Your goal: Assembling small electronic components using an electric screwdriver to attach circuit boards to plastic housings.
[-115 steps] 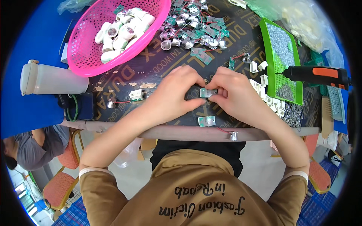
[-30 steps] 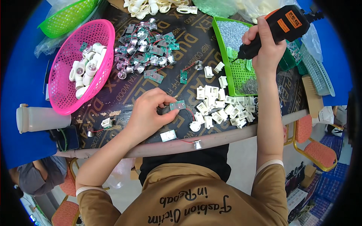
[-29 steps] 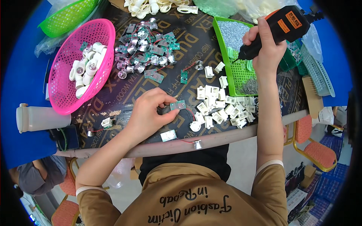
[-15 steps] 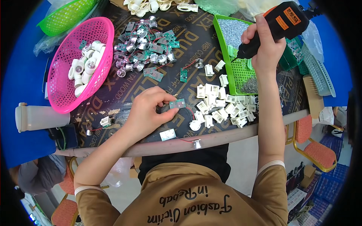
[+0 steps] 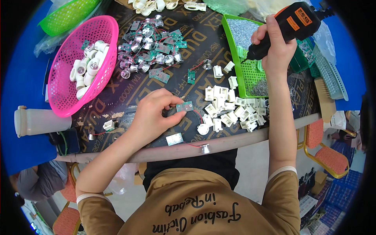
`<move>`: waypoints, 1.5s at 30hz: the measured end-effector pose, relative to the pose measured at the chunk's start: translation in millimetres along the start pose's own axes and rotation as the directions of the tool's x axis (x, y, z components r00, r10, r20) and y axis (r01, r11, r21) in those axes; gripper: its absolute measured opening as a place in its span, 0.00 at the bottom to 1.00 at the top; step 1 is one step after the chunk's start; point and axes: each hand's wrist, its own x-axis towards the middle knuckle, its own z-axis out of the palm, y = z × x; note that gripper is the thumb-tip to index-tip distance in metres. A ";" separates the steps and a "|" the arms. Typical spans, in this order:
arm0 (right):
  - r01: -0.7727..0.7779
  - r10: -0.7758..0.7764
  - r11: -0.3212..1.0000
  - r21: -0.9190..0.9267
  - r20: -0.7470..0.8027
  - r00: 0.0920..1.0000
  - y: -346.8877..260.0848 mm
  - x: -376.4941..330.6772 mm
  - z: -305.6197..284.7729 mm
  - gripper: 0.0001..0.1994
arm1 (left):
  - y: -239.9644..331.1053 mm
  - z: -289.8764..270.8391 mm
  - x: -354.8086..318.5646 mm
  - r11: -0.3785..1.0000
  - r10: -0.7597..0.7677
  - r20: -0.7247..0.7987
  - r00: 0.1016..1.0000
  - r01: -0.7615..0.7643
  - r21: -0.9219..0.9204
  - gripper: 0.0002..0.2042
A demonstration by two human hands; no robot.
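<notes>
Pinched between the thumb and fingers of my left hand (image 5: 152, 109) is a small green circuit board (image 5: 185, 106), low over the table. Red and black wires run from it to a round white piece (image 5: 203, 129). My right hand (image 5: 279, 47) grips a black electric screwdriver (image 5: 291, 25), its bit pointing down-left over the left rim of a green tray (image 5: 232, 51). Silver screws (image 5: 242, 32) fill the far part of that tray, and darker ones (image 5: 259, 89) lie at its near end. Right of the held board sits a pile of small white plastic housings (image 5: 235, 111).
A wired board (image 5: 174, 139) with a silver reflector (image 5: 205, 149) lies by the table's near edge. Boards with reflectors (image 5: 152, 49) are heaped at the back. A pink basket (image 5: 107, 35) of white lamp parts stands left, near a whitish container (image 5: 43, 122). Chairs (image 5: 332, 158) flank the table.
Almost nothing differs. The left hand still pinches the board and the right still holds the screwdriver over the tray; the whole view has shifted very slightly.
</notes>
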 end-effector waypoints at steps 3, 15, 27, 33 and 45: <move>0.008 -0.009 1.000 -0.020 -0.033 0.999 -2.7 2.0 -2.9 0.07 | -1.3 1.0 -0.8 1.000 0.015 -0.011 1.000 -0.015 0.006 0.09; -0.348 0.136 0.882 0.318 0.536 0.833 -63.8 -22.6 50.5 0.35 | -7.2 1.8 0.0 0.996 0.074 -0.042 0.996 -0.072 0.044 0.10; -0.306 0.181 0.945 0.115 0.596 0.783 -54.1 -51.8 111.5 0.45 | -10.2 3.1 -0.7 0.988 0.150 -0.069 0.986 -0.147 0.047 0.10; -0.259 0.191 0.964 0.064 0.512 0.838 -49.7 -57.6 115.2 0.45 | -10.2 4.0 -0.4 0.990 0.140 -0.071 0.988 -0.139 0.028 0.10; -0.171 0.176 0.984 -0.045 0.314 0.933 -40.6 -69.4 120.4 0.46 | -9.0 5.0 0.0 0.991 0.133 -0.081 0.988 -0.131 0.028 0.10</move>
